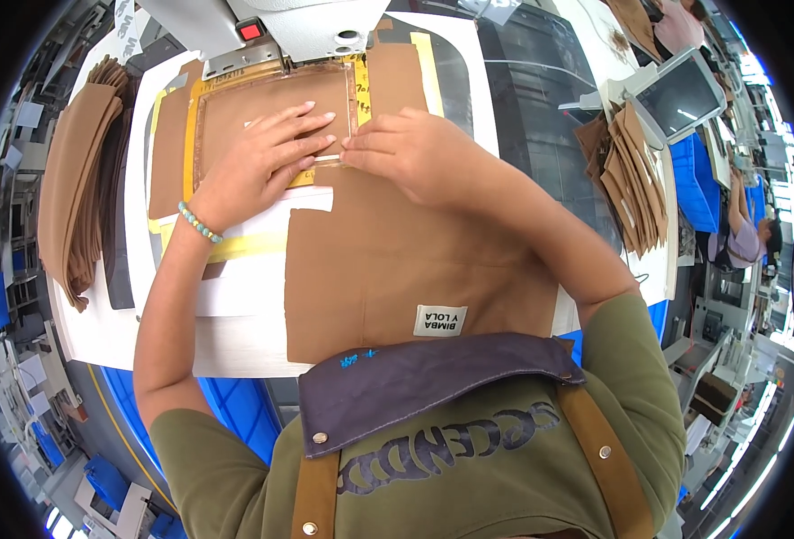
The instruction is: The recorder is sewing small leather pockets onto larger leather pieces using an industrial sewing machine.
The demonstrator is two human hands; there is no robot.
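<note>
Left hand (258, 162) flat, fingers slightly apart, on one brown panel (276, 94); right hand (415, 157) bunched, grip unclear. Two brown stacks (75, 180) (635, 184) flanking.

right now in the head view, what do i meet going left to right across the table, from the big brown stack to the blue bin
Left stack of brown pieces → left hand → right hand → right stack of brown pieces → blue bin
</note>
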